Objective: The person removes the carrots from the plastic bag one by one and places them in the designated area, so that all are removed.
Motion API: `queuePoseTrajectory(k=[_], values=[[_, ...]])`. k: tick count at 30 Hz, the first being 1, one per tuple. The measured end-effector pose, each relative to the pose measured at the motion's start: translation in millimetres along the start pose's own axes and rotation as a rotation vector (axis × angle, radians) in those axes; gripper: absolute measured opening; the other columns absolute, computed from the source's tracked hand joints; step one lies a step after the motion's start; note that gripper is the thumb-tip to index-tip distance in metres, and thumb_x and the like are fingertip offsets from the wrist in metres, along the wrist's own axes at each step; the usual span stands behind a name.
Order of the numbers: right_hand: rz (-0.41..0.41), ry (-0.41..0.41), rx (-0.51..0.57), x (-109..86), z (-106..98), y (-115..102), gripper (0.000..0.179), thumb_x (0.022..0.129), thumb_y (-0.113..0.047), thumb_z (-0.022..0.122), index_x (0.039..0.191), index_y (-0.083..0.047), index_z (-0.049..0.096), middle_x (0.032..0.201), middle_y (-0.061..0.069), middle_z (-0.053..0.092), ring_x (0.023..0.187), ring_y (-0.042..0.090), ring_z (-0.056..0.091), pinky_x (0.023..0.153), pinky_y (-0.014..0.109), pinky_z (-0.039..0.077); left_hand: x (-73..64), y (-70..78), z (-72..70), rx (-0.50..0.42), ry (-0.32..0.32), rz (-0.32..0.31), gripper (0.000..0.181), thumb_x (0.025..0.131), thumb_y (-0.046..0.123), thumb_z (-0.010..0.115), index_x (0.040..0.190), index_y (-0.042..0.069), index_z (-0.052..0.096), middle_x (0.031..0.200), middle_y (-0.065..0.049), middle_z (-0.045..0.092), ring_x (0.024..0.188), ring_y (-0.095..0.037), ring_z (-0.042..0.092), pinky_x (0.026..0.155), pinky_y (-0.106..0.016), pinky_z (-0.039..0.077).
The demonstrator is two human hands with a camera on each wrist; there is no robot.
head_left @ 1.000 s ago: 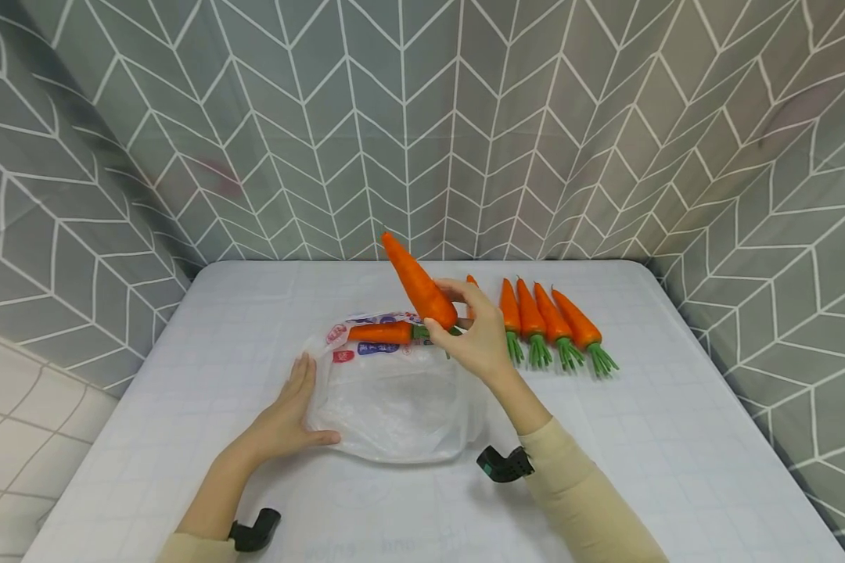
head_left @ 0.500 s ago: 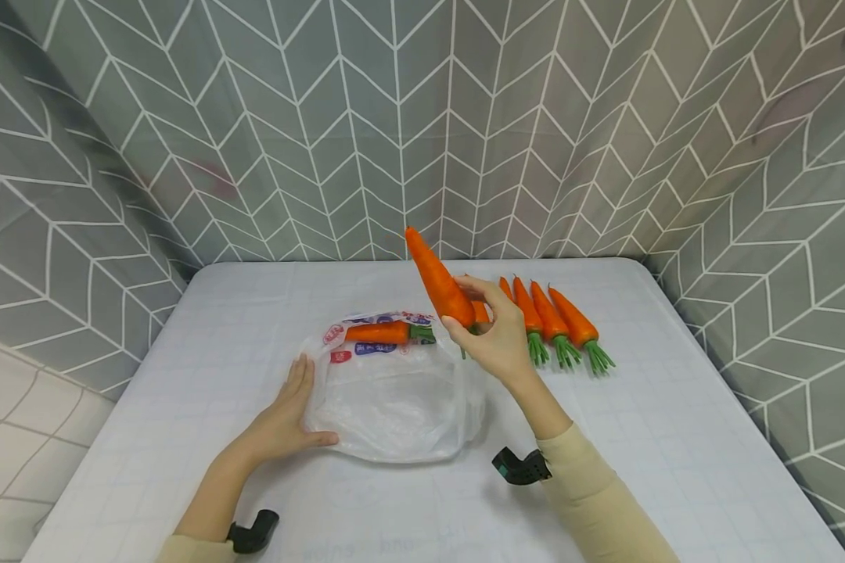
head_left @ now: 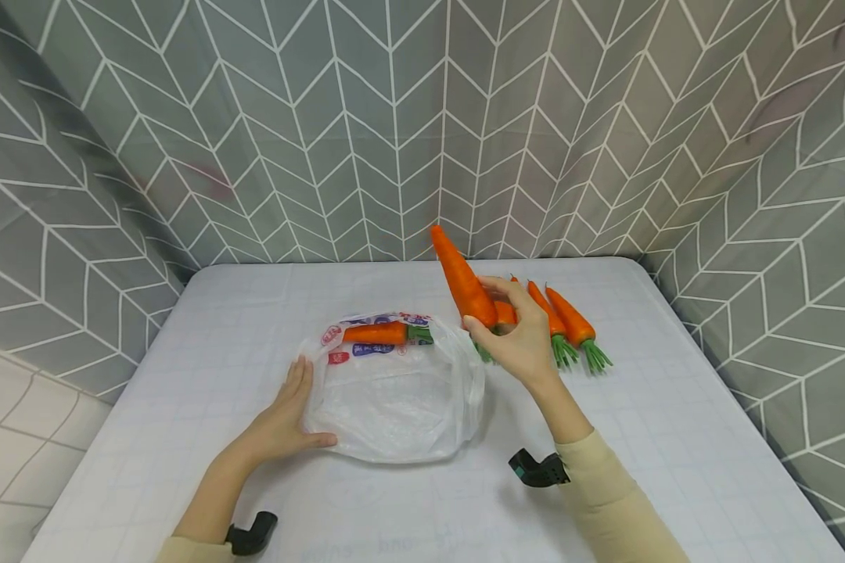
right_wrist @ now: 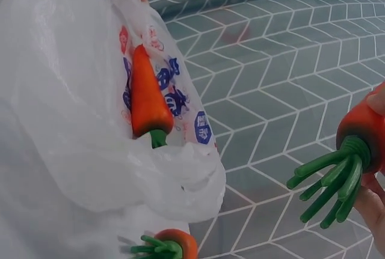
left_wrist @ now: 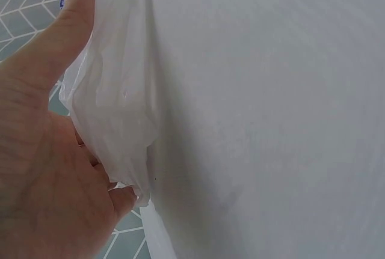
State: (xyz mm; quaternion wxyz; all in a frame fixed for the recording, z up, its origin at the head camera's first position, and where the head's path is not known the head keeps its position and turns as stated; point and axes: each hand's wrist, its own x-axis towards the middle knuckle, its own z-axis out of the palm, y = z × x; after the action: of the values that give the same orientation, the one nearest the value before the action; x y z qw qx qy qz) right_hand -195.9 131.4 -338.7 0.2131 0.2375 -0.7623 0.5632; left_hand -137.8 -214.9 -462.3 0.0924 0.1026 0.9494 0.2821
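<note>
My right hand pinches a carrot near its thick end, above the table right of the bag, tip pointing up and left. In the right wrist view, the green stalks of that carrot hang below the fingers. A white plastic bag with red and blue print lies mouth open in the middle. Inside it, along the far side, is another carrot. My left hand rests against the bag's left side, thumb and fingers spread. The left wrist view shows the thumb along the plastic, other fingers partly hidden.
More carrots with green stalks lie side by side on the white-covered table at the back right, some partly behind my right hand. A grey patterned curtain surrounds the table's back and sides.
My right hand has moved right with the carrot, from over the bag's far right edge to in front of the carrots on the table. My left hand and the bag stay nearly still.
</note>
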Motion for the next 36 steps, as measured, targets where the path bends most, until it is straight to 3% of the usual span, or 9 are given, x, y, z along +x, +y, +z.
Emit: queuePoseTrajectory(k=[12, 21, 28, 36], values=[[-0.031, 0.021, -0.06, -1.9, -18, 7, 0.048, 0.074, 0.011, 0.075, 0.119, 0.009, 0.059, 0.11, 0.021, 0.062, 0.099, 0.021, 0.058, 0.062, 0.025, 0.057, -0.3, -0.1, 0.1, -0.001, 0.001, -0.005, 0.13, 0.068, 0.06, 0.077, 0.151, -0.007, 0.001, 0.158, -0.022, -0.01, 0.144, -0.04, -0.006, 0.11, -0.06, 0.015], [0.045, 0.051, -0.106, -6.2, -36, 12, 0.048, 0.075, 0.01, 0.075, 0.12, 0.009, 0.059, 0.11, 0.021, 0.062, 0.099, 0.015, 0.056, 0.065, 0.018, 0.055, -0.7, 2.5, -0.9, -0.005, -0.004, -0.008, 0.13, 0.068, 0.06, 0.078, 0.151, -0.007, 0.001, 0.158, -0.023, -0.01, 0.144, -0.04, -0.006, 0.109, -0.06, 0.015], [0.093, 0.068, -0.23, -13.5, -58, 55, 0.052, 0.076, 0.003, 0.078, 0.125, -0.003, 0.062, 0.113, 0.013, 0.063, 0.098, 0.018, 0.058, 0.065, 0.015, 0.053, 0.1, 3.3, -0.6, -0.006, -0.011, -0.008, 0.13, 0.068, 0.059, 0.078, 0.151, -0.006, 0.001, 0.158, -0.022, -0.01, 0.144, -0.04, -0.006, 0.109, -0.06, 0.015], [0.135, 0.08, -0.341, -24.1, -83, 73, 0.049, 0.077, -0.002, 0.077, 0.124, -0.004, 0.062, 0.116, 0.01, 0.063, 0.1, 0.024, 0.06, 0.064, 0.01, 0.049, 1.0, 3.4, 0.1, -0.004, -0.019, -0.011, 0.131, 0.068, 0.059, 0.078, 0.151, -0.006, 0.001, 0.158, -0.022, -0.01, 0.144, -0.04, -0.006, 0.109, -0.061, 0.015]])
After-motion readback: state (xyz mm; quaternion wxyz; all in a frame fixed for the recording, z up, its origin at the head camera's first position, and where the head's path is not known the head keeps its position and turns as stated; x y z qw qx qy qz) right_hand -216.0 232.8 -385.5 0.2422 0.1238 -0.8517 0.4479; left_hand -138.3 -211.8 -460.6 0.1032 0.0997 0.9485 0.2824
